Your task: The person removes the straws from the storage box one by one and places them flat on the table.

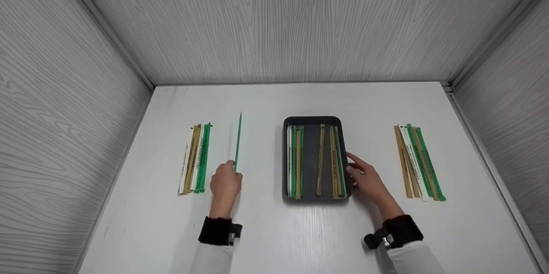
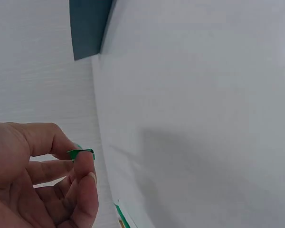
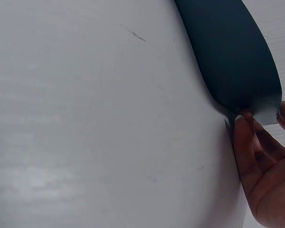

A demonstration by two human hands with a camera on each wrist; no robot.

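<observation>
My left hand pinches the near end of a slim green stick packet between thumb and fingertips. The packet points away from me, raised over the table with its shadow to the left. In the left wrist view its folded green end pokes out from the fingers. My right hand holds the right wall of a dark grey tray near its front corner. In the right wrist view, fingertips press low on the tray's wall. White, green and brown packets line the tray's left side; brown and green ones line its right.
On the table's left lies a row of white, brown and green packets. Another slanted group of packets lies to the right of the tray. Grey wood-grain panels enclose the white table at the back and sides.
</observation>
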